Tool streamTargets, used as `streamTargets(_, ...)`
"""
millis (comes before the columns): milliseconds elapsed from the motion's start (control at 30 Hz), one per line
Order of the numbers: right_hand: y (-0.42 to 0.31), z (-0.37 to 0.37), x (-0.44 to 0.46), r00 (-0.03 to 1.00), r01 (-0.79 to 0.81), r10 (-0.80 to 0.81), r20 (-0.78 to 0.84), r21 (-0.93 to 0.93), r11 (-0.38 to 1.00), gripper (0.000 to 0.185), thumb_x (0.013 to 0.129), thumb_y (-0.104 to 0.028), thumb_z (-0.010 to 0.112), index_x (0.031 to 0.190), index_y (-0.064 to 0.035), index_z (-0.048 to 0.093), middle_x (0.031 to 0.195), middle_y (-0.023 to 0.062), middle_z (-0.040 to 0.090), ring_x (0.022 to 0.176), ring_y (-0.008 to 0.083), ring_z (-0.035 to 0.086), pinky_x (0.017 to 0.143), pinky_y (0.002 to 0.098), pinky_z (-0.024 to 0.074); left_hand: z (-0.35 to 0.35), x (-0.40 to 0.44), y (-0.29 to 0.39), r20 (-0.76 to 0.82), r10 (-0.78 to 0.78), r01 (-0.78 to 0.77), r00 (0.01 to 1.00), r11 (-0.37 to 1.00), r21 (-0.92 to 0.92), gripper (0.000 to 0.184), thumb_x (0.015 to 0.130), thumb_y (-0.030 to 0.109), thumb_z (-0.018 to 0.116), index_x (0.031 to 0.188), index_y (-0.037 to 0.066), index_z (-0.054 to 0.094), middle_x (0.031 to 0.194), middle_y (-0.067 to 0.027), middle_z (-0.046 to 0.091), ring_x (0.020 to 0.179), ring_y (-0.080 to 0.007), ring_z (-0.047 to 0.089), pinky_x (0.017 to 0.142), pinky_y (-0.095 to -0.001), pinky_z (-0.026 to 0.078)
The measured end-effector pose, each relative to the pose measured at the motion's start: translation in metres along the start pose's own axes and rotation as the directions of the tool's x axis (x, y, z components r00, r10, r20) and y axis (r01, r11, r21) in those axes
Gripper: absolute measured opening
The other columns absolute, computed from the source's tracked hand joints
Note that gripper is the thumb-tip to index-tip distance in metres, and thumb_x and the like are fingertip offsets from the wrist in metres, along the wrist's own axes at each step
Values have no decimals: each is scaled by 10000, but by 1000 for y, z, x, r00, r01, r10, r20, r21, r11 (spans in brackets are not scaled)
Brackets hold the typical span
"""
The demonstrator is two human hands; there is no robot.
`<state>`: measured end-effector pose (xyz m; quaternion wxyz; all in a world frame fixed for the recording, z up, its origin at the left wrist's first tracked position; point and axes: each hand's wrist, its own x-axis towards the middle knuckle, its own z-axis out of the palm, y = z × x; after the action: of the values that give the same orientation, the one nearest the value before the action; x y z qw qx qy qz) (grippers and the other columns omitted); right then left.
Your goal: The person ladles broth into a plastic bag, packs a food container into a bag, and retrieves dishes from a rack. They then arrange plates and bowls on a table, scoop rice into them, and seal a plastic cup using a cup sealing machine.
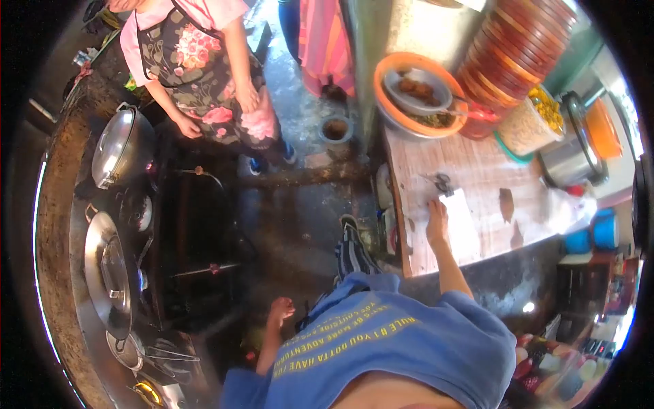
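My right hand [437, 223] rests on the wooden-topped table, fingers stretched forward along the left edge of a white sheet [461, 228]. Just beyond its fingertips lies a pair of scissors with dark handles [443, 183]. Nothing shows gripped in that hand. Low at my left side hangs my left hand [281, 310], its fingers loosely bent and apart, holding nothing that I can see. It is near the dark stove frame [197, 232] and touches nothing visible.
An orange basin [383, 68] with a bowl of food, stacked reddish-brown round containers [518, 48] and a tub of yellow food [528, 126] crowd the table's back. Lidded pans [109, 273] line the left counter. A person in a floral apron [197, 75] stands ahead left.
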<state>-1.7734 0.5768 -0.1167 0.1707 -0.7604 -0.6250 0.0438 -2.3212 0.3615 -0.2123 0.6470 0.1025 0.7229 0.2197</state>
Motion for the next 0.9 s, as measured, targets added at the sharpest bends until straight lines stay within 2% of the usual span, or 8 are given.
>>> streamTargets(133,-29,-8,16,999,7,-12,-30,-165,986,432,777,44,473,1185,-74,551,1349,119,443,1236,321,398,999,428,371,2,16,8,-57,8,-6,998,999,33,191,905,234,567,946,55,618,857,-91,649,730,-211,661,640,-356,561)
streamTargets(200,-74,-23,39,987,75,-68,-144,40,996,409,728,72,486,1106,-58,574,1265,130,499,1179,333,437,982,443,376,-9,49,2,125,315,-338,941,892,300,140,886,228,588,931,99,619,806,-73,627,644,-195,636,572,-323,521)
streamTargets(233,-90,-14,54,979,157,-135,-155,135,978,389,725,73,481,1079,-56,579,1224,135,519,1155,333,455,976,442,381,-6,49,15,66,201,-204,977,978,47,124,877,205,593,934,100,627,818,-79,636,673,-187,633,585,-308,514)
streamTargets(267,-108,-6,74,964,237,-200,-176,228,944,370,723,75,476,1052,-53,584,1183,139,539,1130,333,473,970,442,386,-5,56,26,53,209,-211,976,977,32,124,877,205,593,934,100,627,818,-79,636,673,-187,633,585,-308,514)
streamTargets(333,-168,-5,114,955,291,-251,-155,353,889,375,711,82,475,1047,-51,580,1129,149,560,1088,339,493,960,435,391,-6,66,47,128,431,-444,893,805,393,112,855,176,607,925,97,643,818,-85,637,718,-181,634,600,-299,511)
streamTargets(433,-230,3,185,923,378,-362,-130,489,787,357,713,78,489,1036,-45,575,1114,151,562,1078,348,490,958,431,391,21,72,96,167,514,-490,841,596,637,86,841,132,600,894,84,649,794,-75,623,739,-161,622,620,-282,508)
streamTargets(667,-301,54,297,901,393,-411,-143,670,629,324,727,68,501,1020,-47,572,1087,149,565,1062,359,486,952,433,388,51,63,225,-18,545,-443,838,700,560,97,842,138,595,896,78,648,788,-81,623,731,-173,622,614,-291,510)
streamTargets(900,-310,63,327,909,338,-414,-48,667,664,274,764,39,529,1014,-54,592,1059,131,585,1044,341,502,932,409,395,74,81,253,-121,488,-399,865,812,425,110,843,146,588,898,71,647,782,-86,624,722,-186,623,608,-302,512)
